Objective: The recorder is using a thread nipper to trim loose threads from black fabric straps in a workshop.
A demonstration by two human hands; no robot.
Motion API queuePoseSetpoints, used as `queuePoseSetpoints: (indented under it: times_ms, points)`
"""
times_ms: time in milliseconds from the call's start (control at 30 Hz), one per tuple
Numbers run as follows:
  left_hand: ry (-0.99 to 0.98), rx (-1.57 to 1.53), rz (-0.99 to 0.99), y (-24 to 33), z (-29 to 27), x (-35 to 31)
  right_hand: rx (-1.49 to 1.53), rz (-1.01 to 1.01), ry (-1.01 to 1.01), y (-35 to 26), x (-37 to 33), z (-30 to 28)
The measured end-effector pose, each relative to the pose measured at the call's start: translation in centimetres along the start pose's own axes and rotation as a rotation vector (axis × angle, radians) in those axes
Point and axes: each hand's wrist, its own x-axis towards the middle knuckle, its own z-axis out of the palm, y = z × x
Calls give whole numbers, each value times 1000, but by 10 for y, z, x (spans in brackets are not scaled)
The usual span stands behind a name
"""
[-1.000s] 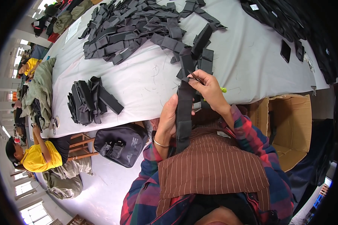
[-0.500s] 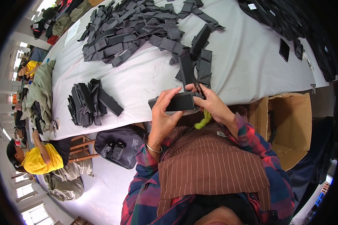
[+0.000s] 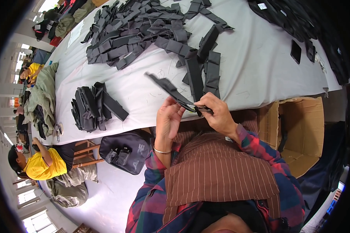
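- The right hand point(image 3: 218, 116) pinches the near end of a black fabric strip point(image 3: 171, 90) between thumb and fingers.
- The left hand point(image 3: 168, 120) is loosely spread, fingertips apparently touching the strip's underside, though the contact is hard to see.
- The strip slants up and left over the near edge of the grey bench point(image 3: 252, 66).
- A folded stack of black pieces point(image 3: 90, 108) lies well to the left; a big heap of strips point(image 3: 140, 31) lies farther back.

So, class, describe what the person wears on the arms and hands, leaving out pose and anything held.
Both hands are bare, without gloves. The left hand has a thin silver bangle at the wrist. Both sleeves are plaid in red, blue and green. A brown apron with thin pale stripes covers the chest between them.
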Motion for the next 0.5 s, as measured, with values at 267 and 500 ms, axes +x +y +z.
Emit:
queuePoseSetpoints:
  times_ms: [267,500]
  points:
    - [284,-96,24,3,1,7,-152,-53,-14,3,-7,4]
    - [-126,-243,93,4,-6,-4,-157,8,49,10,-5,5]
